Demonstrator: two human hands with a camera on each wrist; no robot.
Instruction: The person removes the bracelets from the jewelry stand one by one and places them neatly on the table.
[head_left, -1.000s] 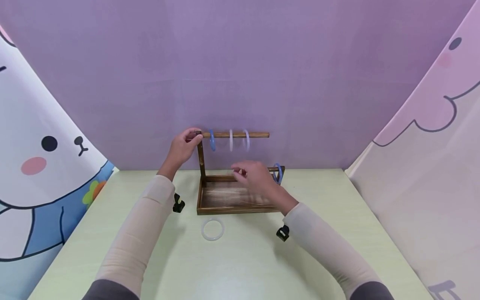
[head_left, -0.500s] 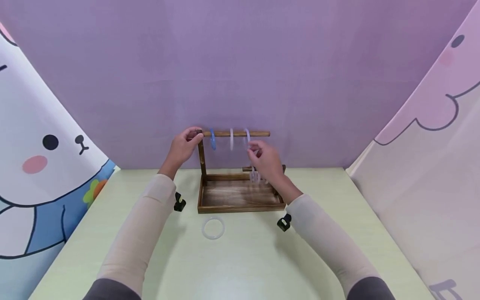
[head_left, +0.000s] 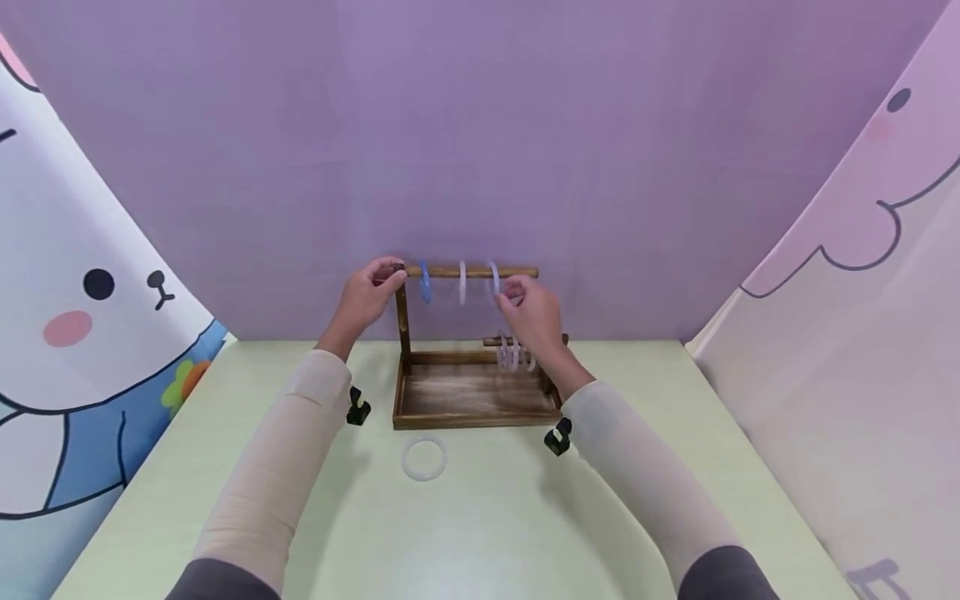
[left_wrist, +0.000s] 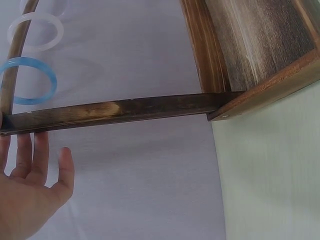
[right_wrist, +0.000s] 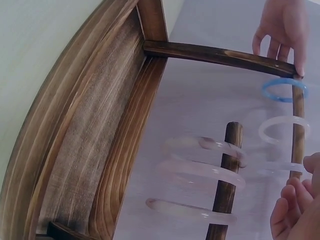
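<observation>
- Head view: a wooden stand (head_left: 475,392) with a tray base sits on the pale green table (head_left: 480,517). The left hand (head_left: 369,296) grips the left end of the top rod (head_left: 468,272), fingers curled over the corner where the rod meets the upright post.
- On the top rod hang a blue bangle (head_left: 425,282), a white bangle (head_left: 462,282) and a pale lilac bangle (head_left: 493,280). The right hand (head_left: 531,315) is raised at the lilac bangle, its fingertips closed on or right at the ring; the exact grasp is too small to make out.
- A lower rod (head_left: 501,340) carries several clear bangles (head_left: 512,354), partly behind the right hand. One more translucent bangle (head_left: 424,458) lies flat on the table, just in front of the tray.
- Left wrist view: the left hand (left_wrist: 30,190) shows with its fingers fairly straight against the dark post (left_wrist: 115,111); the blue bangle (left_wrist: 30,81) and white bangle (left_wrist: 36,31) hang nearby.
- Right wrist view: three clear bangles (right_wrist: 200,182) sit on the lower rod (right_wrist: 226,180). The right hand's fingertips (right_wrist: 295,207) curl at the lower right edge, beside the lilac bangle (right_wrist: 276,168). The left hand (right_wrist: 282,27) holds the far corner.
</observation>
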